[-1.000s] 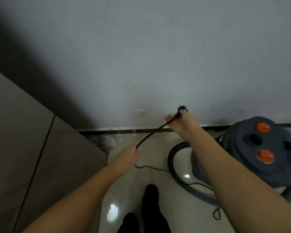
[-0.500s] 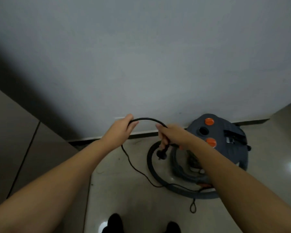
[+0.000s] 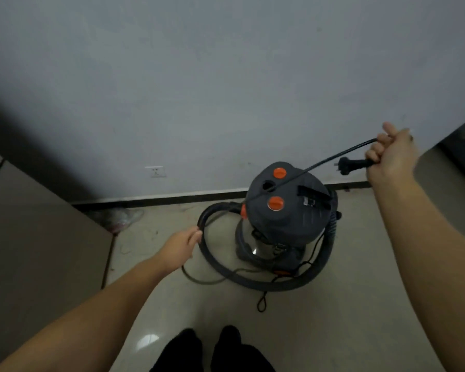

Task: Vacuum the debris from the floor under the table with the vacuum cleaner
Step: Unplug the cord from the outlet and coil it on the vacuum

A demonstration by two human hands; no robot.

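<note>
The dark grey canister vacuum cleaner point(image 3: 290, 210) with two orange knobs stands on the tiled floor by the wall. Its grey hose point(image 3: 255, 281) lies looped around it. My right hand point(image 3: 389, 157) is raised at the right, shut on the black power cord point(image 3: 317, 165) just behind its plug point(image 3: 345, 165). The cord runs taut from there down across the vacuum's top to my left hand point(image 3: 181, 244), which is closed on it right beside the hose loop. More cord trails on the floor below that hand.
A white wall socket point(image 3: 155, 171) sits low on the grey wall, left of the vacuum. A brown cabinet side point(image 3: 38, 237) fills the left. A crumpled plastic bag point(image 3: 118, 218) and bits of debris lie at its corner. My dark shoes point(image 3: 220, 350) are at the bottom.
My right hand has swung up and to the right with the plug end, pulling the cord straight. My left hand has dropped down to the hose loop, still on the cord.
</note>
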